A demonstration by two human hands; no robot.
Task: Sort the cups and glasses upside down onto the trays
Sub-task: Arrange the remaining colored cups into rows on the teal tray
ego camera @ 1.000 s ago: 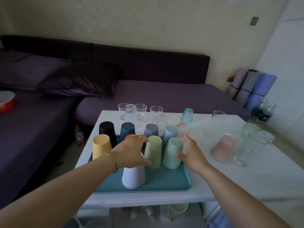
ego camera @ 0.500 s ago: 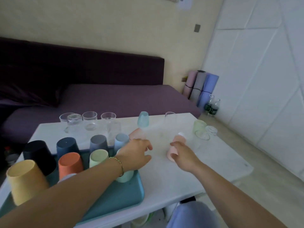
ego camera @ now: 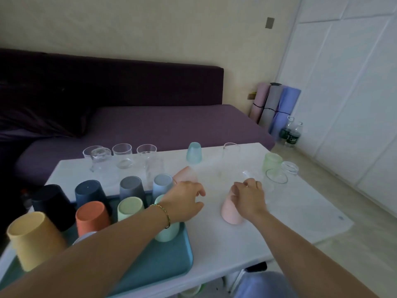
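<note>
Pickup step, head view. Right hand (ego camera: 247,197) grips the pink cup (ego camera: 231,215) from above, fingers (ego camera: 237,190) curled over its upper end. Cup stands on the counter (ego camera: 214,244), near the teal tray (ego camera: 169,268). Left hand (ego camera: 185,201) hovers alongside, loosely curled, holding nothing. Next move, likely: lift, carry left, set mouth-down in a free tray spot.

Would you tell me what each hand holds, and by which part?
The right hand grips the pink cup around its upper end; the left hand holds nothing.
</note>
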